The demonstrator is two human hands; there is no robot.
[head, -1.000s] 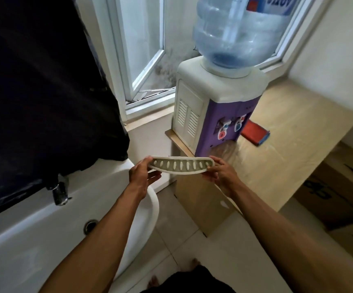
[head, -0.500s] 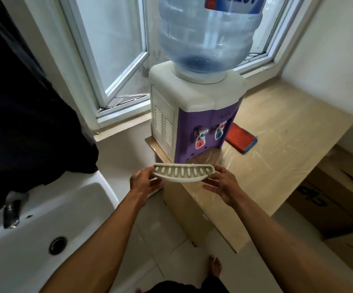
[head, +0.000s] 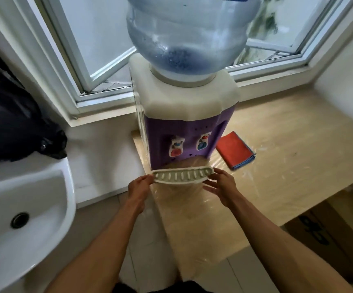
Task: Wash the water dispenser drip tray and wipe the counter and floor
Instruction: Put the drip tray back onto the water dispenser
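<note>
Wood-grain worktop [head: 287,166] beneath a window is seen carrying a purple and white water dispenser [head: 184,127], topped by a large blue bottle [head: 188,34]. The slotted white drip tray [head: 183,176] is held level just in front of the dispenser's base, below the two taps. Its left end is pinched by the left grip [head: 138,187]; its right end is grasped by the right grip [head: 222,187]. A folded red and blue cloth [head: 234,152] is laid on the worktop beside the dispenser. A white sink [head: 44,208] is seen at the left.
</note>
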